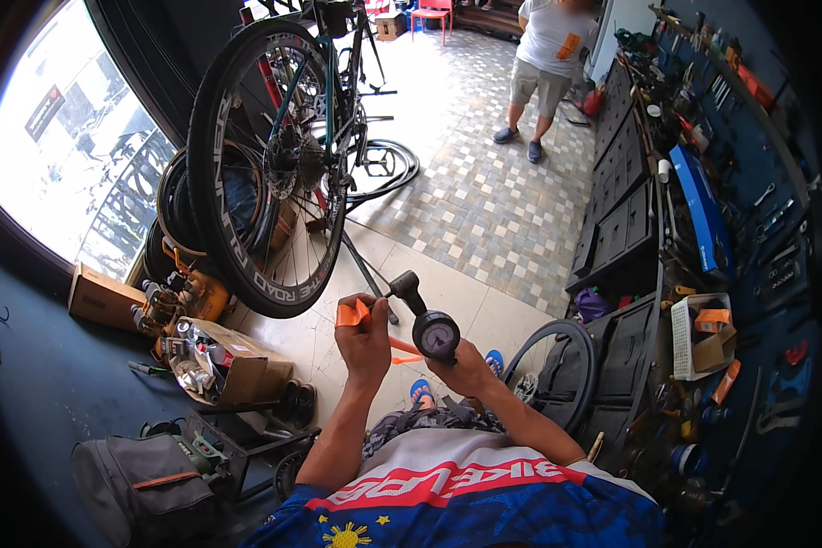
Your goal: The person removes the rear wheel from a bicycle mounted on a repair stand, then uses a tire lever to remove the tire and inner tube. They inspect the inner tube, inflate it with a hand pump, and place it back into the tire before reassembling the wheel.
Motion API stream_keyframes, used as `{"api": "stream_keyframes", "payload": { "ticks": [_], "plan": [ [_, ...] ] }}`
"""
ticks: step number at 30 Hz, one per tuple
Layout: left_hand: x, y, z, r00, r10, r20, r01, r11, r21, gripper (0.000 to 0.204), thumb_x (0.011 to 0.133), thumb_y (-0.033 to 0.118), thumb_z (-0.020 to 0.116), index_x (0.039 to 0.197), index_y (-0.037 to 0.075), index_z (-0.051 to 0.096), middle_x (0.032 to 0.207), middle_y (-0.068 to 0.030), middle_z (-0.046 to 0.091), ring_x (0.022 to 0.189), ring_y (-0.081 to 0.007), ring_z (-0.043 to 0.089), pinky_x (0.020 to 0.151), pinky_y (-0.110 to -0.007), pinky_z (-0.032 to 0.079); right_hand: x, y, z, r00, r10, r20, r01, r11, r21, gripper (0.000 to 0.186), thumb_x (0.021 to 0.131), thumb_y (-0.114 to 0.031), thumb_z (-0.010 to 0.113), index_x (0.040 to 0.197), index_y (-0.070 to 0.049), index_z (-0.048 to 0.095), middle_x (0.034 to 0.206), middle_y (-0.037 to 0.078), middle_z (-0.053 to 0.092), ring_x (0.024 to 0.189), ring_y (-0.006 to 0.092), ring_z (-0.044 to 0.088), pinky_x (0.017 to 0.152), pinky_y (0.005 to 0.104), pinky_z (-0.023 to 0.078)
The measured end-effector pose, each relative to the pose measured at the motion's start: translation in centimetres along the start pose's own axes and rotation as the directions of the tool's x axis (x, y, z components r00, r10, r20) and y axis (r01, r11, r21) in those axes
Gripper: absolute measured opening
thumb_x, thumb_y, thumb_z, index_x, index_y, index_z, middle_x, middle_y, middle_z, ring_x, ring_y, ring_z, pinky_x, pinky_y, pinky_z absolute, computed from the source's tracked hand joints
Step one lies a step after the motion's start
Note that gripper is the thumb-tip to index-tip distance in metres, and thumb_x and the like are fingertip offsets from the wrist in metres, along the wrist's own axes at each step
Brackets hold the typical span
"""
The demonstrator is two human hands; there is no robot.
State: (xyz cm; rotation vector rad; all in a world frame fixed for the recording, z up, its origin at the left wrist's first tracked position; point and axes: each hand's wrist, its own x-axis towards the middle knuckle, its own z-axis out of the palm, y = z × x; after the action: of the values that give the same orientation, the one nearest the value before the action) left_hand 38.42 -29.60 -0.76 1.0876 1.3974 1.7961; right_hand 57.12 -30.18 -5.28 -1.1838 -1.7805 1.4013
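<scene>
My left hand (365, 342) is raised in front of my chest, fingers closed on a folded, flat orange strip (353, 314). A band of the same orange runs between the two hands; I cannot tell whether it is one piece with the strip. My right hand (466, 370) grips a black tyre inflator with a round dial gauge (436, 335), its head pointing up and away. Just beyond my hands hangs a raised bicycle, its rear wheel (288, 297) nearest me on the left.
Below the wheel stand an orange compressor (205, 294) and a filled cardboard box (256, 365). A loose wheel (586, 384) leans against dark cabinets (612, 224) at right. A tool-hung wall and a white basket (683, 342) lie beyond. Another person (548, 68) stands at the far end.
</scene>
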Motion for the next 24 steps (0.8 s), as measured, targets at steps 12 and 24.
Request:
{"api": "stream_keyframes", "payload": {
  "ticks": [12,24],
  "plan": [
    [-0.4,-0.4,-0.3,0.999,-0.051,-0.011,0.051,0.999,0.009,0.015,0.103,0.013,0.066,0.099,0.003,0.055,0.070,-0.0004,0.055,0.054,-0.0074,0.052,0.052,-0.023,0.045,0.0,0.3,0.2,0.999,0.038,0.028,-0.038,0.999,-0.014,0.034,0.086,-0.011,0.067,0.119,-0.005,0.063,0.101,0.017,0.072,0.092,0.0303,0.069,0.087,0.0402,0.054],
    [-0.3,-1.2,-0.9,0.996,-0.084,-0.004,0.084,0.996,-0.010,0.015,0.104,0.014,0.065,0.100,0.004,0.055,0.068,0.0003,0.053,0.053,-0.0072,0.050,0.052,-0.024,0.044,0.2,0.5,0.5,0.999,0.032,0.035,-0.031,0.999,-0.028,0.035,0.087,-0.010,0.065,0.121,-0.005,0.062,0.102,0.018,0.071,0.093,0.0330,0.069,0.087,0.0414,0.054]
  ]
}}
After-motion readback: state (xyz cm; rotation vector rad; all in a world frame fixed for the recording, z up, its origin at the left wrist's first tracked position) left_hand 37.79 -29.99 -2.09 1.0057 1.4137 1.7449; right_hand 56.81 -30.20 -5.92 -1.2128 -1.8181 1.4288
